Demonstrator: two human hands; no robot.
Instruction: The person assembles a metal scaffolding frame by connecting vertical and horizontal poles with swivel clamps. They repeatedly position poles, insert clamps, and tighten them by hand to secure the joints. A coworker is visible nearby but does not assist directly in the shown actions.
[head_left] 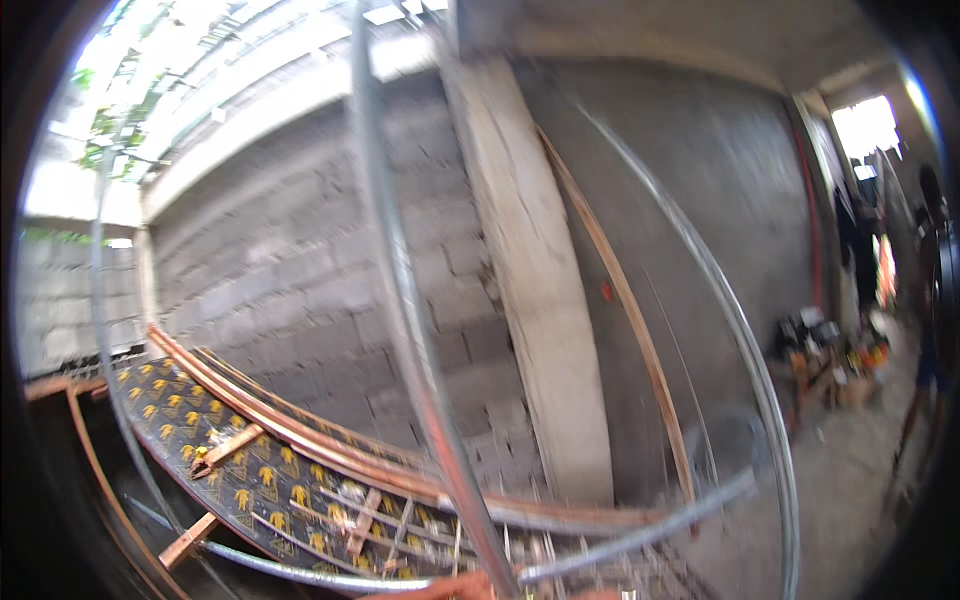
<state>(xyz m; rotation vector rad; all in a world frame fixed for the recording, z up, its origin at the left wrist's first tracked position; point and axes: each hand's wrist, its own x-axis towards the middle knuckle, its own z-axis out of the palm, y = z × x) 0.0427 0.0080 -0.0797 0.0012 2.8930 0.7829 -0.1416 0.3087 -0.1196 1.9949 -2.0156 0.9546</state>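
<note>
A long grey metal pipe rises from the bottom middle to the top, blurred, with a reddish stretch low down. My left hand shows as a thin, smeared slice at the lower edge, right beside the foot of this pipe; its fingers cannot be made out. A small skin-coloured patch to the right of the pipe's foot looks like part of my right hand, mostly cut off by the frame. Close to both runs a horizontal metal pipe, crossing behind the upright one.
A dark printed plywood panel carries wood blocks and thin rods. Long timber strips lie along the block wall. Other upright pipes and a leaning plank stand right of middle. Farther right are piled items and a person.
</note>
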